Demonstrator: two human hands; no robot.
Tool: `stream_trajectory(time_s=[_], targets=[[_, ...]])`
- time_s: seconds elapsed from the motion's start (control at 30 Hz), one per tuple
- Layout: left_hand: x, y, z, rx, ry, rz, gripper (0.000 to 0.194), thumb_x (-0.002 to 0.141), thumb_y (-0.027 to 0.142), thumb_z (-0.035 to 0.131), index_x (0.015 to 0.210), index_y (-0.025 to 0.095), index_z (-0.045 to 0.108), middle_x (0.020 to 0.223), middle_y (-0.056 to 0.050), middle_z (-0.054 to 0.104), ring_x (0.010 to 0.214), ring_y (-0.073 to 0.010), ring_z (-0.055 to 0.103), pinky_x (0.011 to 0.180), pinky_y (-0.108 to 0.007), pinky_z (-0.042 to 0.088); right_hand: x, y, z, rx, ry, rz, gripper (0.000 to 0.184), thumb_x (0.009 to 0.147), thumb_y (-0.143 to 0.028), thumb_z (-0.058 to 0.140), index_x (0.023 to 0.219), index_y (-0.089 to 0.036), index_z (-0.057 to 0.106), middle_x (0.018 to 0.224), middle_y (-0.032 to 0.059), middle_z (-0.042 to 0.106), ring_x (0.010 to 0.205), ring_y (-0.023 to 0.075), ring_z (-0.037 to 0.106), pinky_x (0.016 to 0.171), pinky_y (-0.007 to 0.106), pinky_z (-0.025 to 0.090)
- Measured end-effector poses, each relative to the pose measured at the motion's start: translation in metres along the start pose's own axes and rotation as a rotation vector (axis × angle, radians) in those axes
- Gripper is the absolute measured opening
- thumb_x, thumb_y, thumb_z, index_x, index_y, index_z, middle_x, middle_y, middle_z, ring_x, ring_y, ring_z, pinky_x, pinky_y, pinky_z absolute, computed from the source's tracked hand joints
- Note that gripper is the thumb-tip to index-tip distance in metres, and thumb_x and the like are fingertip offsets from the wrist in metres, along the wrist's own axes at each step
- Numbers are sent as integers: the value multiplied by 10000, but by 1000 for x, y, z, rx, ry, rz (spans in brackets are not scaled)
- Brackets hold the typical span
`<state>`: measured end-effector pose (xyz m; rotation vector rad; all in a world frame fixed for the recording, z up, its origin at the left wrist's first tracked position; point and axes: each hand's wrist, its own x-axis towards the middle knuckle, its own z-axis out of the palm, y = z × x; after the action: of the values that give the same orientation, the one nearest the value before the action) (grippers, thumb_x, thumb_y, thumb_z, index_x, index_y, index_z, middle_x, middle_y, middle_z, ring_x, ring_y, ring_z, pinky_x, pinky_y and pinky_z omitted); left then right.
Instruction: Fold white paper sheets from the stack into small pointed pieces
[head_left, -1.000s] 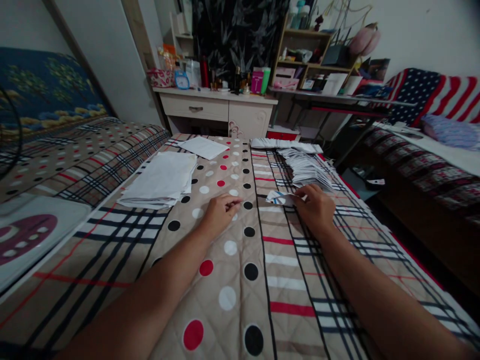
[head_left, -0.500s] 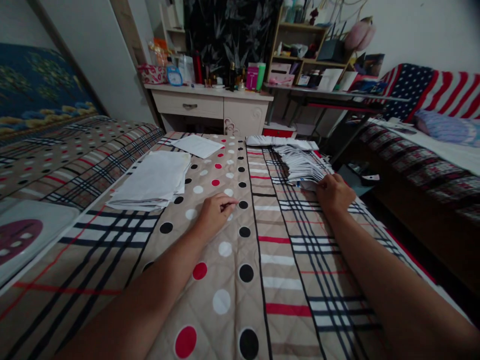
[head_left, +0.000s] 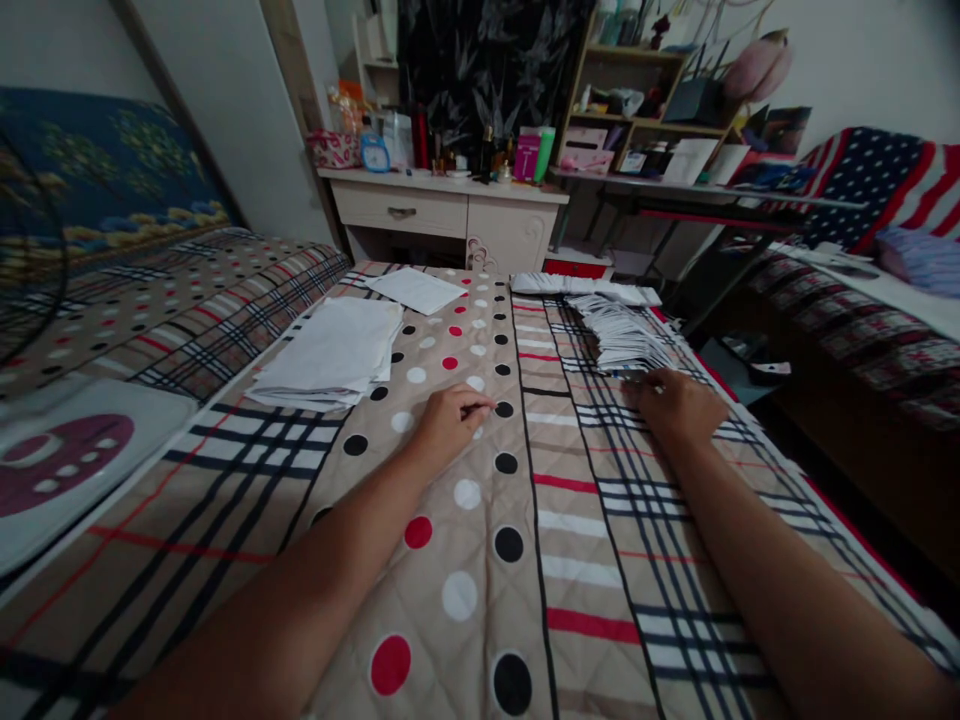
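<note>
My left hand (head_left: 452, 428) hovers over or rests on the dotted strip of the quilted bedspread (head_left: 480, 540). Its thumb and fingers are pinched together, with nothing visible between them. On the right, my right hand (head_left: 679, 405) is closed just in front of the near end of a fanned row of white paper pieces (head_left: 626, 335). Its fingertips are blurred, so I cannot tell what they hold. Behind the row lies a long white folded strip (head_left: 581, 288). To the left is a stack of white sheets (head_left: 330, 350), with a separate white sheet (head_left: 416, 290) beyond it.
At the left edge lies a white package with a purple print (head_left: 75, 460). A white dresser (head_left: 420, 205) with bottles and boxes stands past the bed's far end. A shelved desk (head_left: 637, 125) is to its right, and another bed (head_left: 847, 350) lies at the far right.
My right hand has moved left and slightly toward me, off the near end of the fanned papers. My left hand keeps its pinch in the same place. The whole view has shifted slightly.
</note>
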<state>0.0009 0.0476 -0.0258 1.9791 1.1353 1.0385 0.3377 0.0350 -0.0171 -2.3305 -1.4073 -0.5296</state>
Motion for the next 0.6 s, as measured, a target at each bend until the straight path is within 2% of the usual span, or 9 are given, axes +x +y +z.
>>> stream_trajectory(time_s=[0.1,0.2,0.3,0.37,0.43,0.53,0.6], targets=[[1,-1,-1,-36,9,-9,189,807,84,606,880,186,748,921,-49,723,836,-154,662,698,-265,512,-3,0,0,44,20,-59,323,765,-481,614,822,-199,760,752,150,682,629,263,575,565,358,332],[2,-5,-1,-75,13,-31,180,813,102,616,910,181,744,937,-48,731,830,-151,670,703,-262,520,-13,-14,-6,144,60,-41,276,769,-449,627,822,-215,764,768,141,697,607,248,566,542,340,318],[3,-8,1,-84,21,-50,185,813,109,615,917,188,746,919,-37,744,795,-146,672,696,-262,525,-35,-49,-18,392,-7,-15,263,813,-407,591,883,-218,760,723,100,705,603,234,584,528,328,338],[2,-8,2,-93,25,-55,194,816,112,608,931,185,746,916,-41,748,783,-148,674,688,-265,531,-51,-78,-26,570,-86,-134,238,833,-360,578,903,-213,750,749,73,712,641,212,612,576,319,394],[1,-6,-1,-73,37,-36,212,817,102,594,947,176,744,934,-54,746,805,-156,678,703,-276,540,-65,-105,-30,646,-140,-269,199,821,-290,590,928,-206,735,856,57,724,686,190,631,604,295,419],[5,-5,-24,127,50,90,312,778,31,552,961,192,746,1010,-64,732,935,-182,665,848,-329,531,-74,-125,-30,589,-223,-516,203,847,-233,550,931,-211,733,960,60,707,754,185,642,638,284,430],[10,-7,-54,312,36,189,384,731,8,546,972,227,751,1069,-55,712,1050,-212,625,982,-392,470,-74,-125,-27,606,-253,-566,221,853,-198,527,933,-203,734,963,65,695,791,187,644,673,284,446]])
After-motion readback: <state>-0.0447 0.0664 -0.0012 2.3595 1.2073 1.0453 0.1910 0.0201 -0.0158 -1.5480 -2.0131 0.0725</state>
